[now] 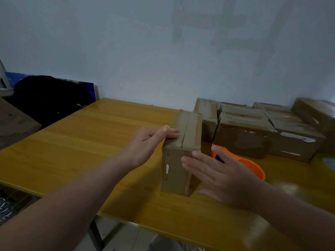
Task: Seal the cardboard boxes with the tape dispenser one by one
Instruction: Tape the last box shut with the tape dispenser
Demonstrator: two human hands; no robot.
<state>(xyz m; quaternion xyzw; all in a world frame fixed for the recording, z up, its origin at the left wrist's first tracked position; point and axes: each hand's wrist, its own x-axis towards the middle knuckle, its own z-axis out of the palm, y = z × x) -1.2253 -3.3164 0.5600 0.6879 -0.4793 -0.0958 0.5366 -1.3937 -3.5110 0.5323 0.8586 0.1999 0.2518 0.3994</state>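
Note:
A tall brown cardboard box (181, 153) stands upright in the middle of the yellow wooden table (90, 147), its top flaps closed along a centre seam. My left hand (150, 142) grips the box's upper left edge, thumb on top. My right hand (221, 176) lies flat with straight fingers against the box's right side. The orange tape dispenser (248, 163) lies on the table just behind my right hand, partly hidden by it.
Several more cardboard boxes (253, 131) are stacked along the wall at the back right. A black bag (49, 100) and another box sit beyond the table's left end. The table's front edge runs under my forearms.

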